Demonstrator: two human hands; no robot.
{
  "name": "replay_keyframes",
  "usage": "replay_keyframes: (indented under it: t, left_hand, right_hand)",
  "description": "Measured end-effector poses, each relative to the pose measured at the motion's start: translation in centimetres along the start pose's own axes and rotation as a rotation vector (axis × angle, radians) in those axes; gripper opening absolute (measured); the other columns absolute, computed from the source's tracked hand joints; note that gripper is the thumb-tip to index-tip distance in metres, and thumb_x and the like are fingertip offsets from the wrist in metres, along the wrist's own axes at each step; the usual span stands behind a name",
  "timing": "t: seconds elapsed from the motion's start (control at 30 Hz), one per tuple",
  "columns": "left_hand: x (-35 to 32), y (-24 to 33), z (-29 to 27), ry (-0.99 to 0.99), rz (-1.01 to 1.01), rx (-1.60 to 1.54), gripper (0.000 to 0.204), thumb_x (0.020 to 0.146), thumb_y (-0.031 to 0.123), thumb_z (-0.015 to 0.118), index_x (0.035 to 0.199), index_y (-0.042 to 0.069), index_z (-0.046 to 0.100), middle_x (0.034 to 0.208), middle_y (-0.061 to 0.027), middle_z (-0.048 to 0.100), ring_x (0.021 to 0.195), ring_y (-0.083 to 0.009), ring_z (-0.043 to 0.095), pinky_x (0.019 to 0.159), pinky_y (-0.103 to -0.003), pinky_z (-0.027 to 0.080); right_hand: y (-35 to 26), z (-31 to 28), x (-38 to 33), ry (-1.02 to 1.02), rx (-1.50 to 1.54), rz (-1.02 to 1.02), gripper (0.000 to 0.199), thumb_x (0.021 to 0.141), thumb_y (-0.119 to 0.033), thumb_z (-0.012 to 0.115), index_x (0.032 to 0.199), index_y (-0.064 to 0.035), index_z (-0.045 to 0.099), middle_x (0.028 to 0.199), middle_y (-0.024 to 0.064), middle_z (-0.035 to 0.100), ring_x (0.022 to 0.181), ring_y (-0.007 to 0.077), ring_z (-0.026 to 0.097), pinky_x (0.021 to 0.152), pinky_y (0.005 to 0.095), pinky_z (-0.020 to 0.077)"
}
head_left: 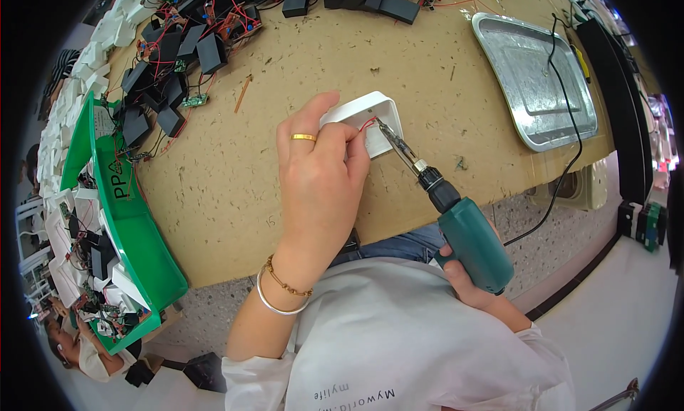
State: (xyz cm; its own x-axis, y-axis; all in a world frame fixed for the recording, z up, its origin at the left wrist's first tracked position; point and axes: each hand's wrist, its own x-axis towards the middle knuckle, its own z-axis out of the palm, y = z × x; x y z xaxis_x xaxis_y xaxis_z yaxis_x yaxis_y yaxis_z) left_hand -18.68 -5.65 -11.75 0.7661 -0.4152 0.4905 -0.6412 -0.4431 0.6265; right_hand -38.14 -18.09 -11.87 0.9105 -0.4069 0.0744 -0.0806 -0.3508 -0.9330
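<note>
A small white plastic box (396, 114) with raised walls lies on the table in front of me. My left hand (317, 154) reaches over its left side, with thumb and forefinger closed on a thin red wire (368, 124) inside the box. Other fingers of that hand lie along the box's left wall. In my right hand (467, 283) is a green pistol-grip soldering iron (476, 243). Its metal tip (383, 127) points into the box, beside the end of the wire. Whether the tip touches the wire, I cannot tell.
Several black plastic cases (211, 51) with wires and circuit boards are heaped at the back left. A green bin (135, 218) stands at the left edge. At the right lies a metal tray (527, 83), with a black cord (568, 104) running across it.
</note>
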Motion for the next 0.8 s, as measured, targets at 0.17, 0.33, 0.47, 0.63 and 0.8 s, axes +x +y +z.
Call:
replay_keyframes:
  t: [0.17, 0.33, 0.47, 0.63, 0.8]
  left_hand:
    - [0.0, 0.0, 0.0, -0.007, 0.006, 0.016, 0.012, 0.072, -0.001, 0.069, 0.075, -0.001, 0.057, 0.113, -0.014, 0.056, 0.096, -0.0334, 0.053, 0.078, -0.039, 0.049]
    - [0.0, -0.1, 0.1, -0.002, 0.018, 0.018, 0.012, 0.071, -0.002, 0.068, 0.076, -0.001, 0.057, 0.113, -0.0142, 0.056, 0.096, -0.0338, 0.053, 0.079, -0.039, 0.049]
    - [0.1, 0.0, -0.1, -0.012, 0.026, 0.03, 0.013, 0.07, -0.002, 0.068, 0.077, -0.001, 0.057, 0.113, -0.0143, 0.056, 0.096, -0.0342, 0.053, 0.079, -0.039, 0.049]
    - [0.1, 0.2, -0.1, -0.029, 0.032, 0.037, 0.014, 0.07, -0.003, 0.068, 0.08, -0.002, 0.058, 0.113, -0.0138, 0.056, 0.097, -0.0343, 0.052, 0.08, -0.04, 0.049]
    - [0.1, 0.2, -0.1, -0.029, 0.045, 0.044, 0.014, 0.07, -0.002, 0.068, 0.082, -0.002, 0.059, 0.113, -0.0134, 0.056, 0.097, -0.0343, 0.052, 0.08, -0.04, 0.049]
  right_hand:
    - [-0.1, -0.2, 0.1, -0.009, -0.02, -0.007, 0.03, 0.082, -0.029, 0.068, 0.092, -0.0012, 0.062, 0.087, 0.0088, 0.062, 0.1, 0.0298, 0.058, 0.099, 0.0546, 0.0379]
    - [-0.2, 0.0, 0.2, 0.008, -0.025, -0.004, 0.035, 0.081, -0.029, 0.069, 0.096, 0.0021, 0.062, 0.093, 0.0141, 0.063, 0.099, 0.0311, 0.059, 0.099, 0.055, 0.0382]
    - [-0.5, -0.1, 0.4, -0.005, -0.044, -0.004, 0.038, 0.081, -0.028, 0.069, 0.098, 0.0045, 0.061, 0.097, 0.017, 0.063, 0.099, 0.0321, 0.059, 0.099, 0.0549, 0.0389]
    - [-0.9, -0.2, 0.4, 0.019, -0.032, 0.016, 0.037, 0.081, -0.028, 0.069, 0.098, 0.0049, 0.061, 0.097, 0.0175, 0.062, 0.098, 0.0324, 0.059, 0.098, 0.0543, 0.0401]
    - [-0.8, -0.6, 0.0, -0.02, -0.053, 0.08, 0.027, 0.081, -0.026, 0.068, 0.086, -0.0002, 0.063, 0.089, 0.0141, 0.063, 0.096, 0.0332, 0.06, 0.098, 0.0529, 0.0415]
